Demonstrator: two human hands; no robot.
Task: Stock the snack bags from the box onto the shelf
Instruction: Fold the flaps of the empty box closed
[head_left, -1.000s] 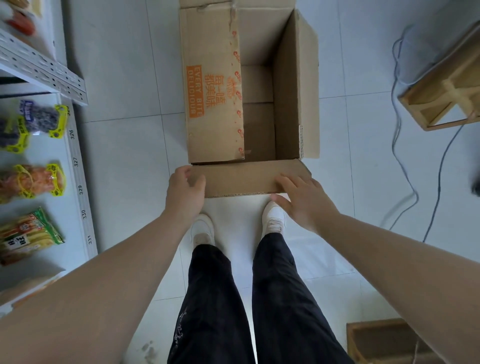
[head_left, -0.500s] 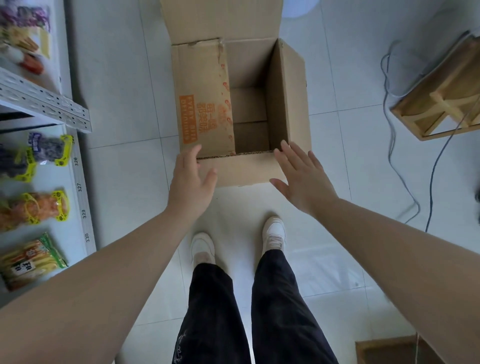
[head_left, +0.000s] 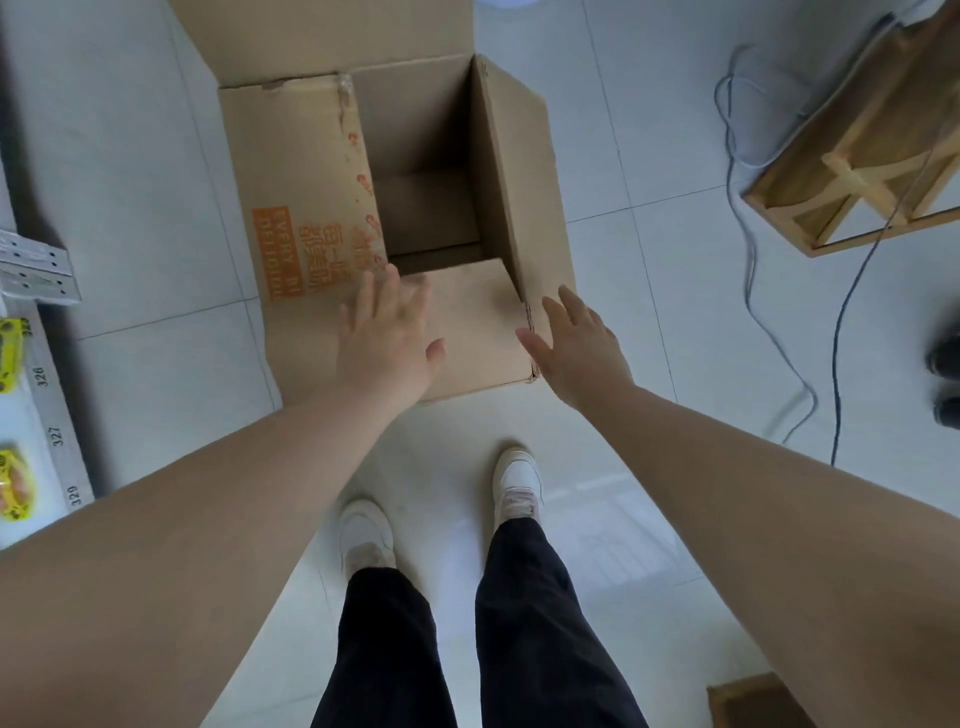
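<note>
Fingers (head_left: 392, 291) apart and empty, the left hand (head_left: 387, 340) and right hand (head_left: 584, 356) reach at the near flap (head_left: 472, 322) of an open brown cardboard box (head_left: 519, 171); yellow-edged snack bags (head_left: 10, 347) show only on the white shelf (head_left: 36, 410), and a pushed flap could cover the opening.

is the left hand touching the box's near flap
Cannot tell: in the head view the left hand overlaps the near flap from above, so any gap is hidden.
</note>
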